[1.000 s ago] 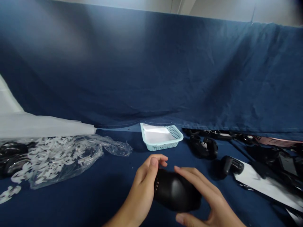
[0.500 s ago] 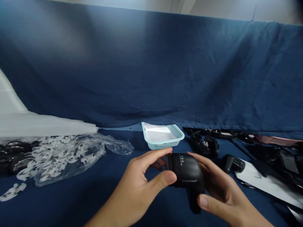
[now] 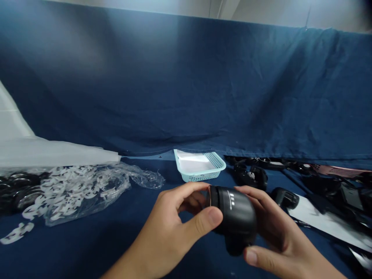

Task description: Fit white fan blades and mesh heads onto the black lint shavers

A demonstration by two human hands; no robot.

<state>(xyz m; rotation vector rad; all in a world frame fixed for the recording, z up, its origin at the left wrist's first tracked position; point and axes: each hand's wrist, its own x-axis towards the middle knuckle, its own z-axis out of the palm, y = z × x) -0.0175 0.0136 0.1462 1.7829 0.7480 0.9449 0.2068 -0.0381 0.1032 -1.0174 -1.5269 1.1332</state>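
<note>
Above the blue tabletop, a black elbow-shaped plastic housing (image 3: 236, 211) is held between both hands. White marks and a line show on its barrel, and a short stem points down. My left hand (image 3: 177, 224) pinches the ringed end of the barrel, thumb in front and fingers behind. Around the rounded back and the stem, my right hand (image 3: 279, 232) is closed, with its thumb low near the stem. Its other fingers are partly hidden behind the housing.
A light blue basket (image 3: 200, 176) with white sheets stands ahead. On the left lie a clear bag of white plastic pieces (image 3: 78, 193) and black round parts (image 3: 21, 193). Black devices (image 3: 251, 176) and a white board (image 3: 325, 223) crowd the right. A blue curtain (image 3: 186, 85) hangs behind.
The housing has turned in my hands: its marks now face more to the right and its stem looks shorter. Both hands have shifted slightly right with it.
</note>
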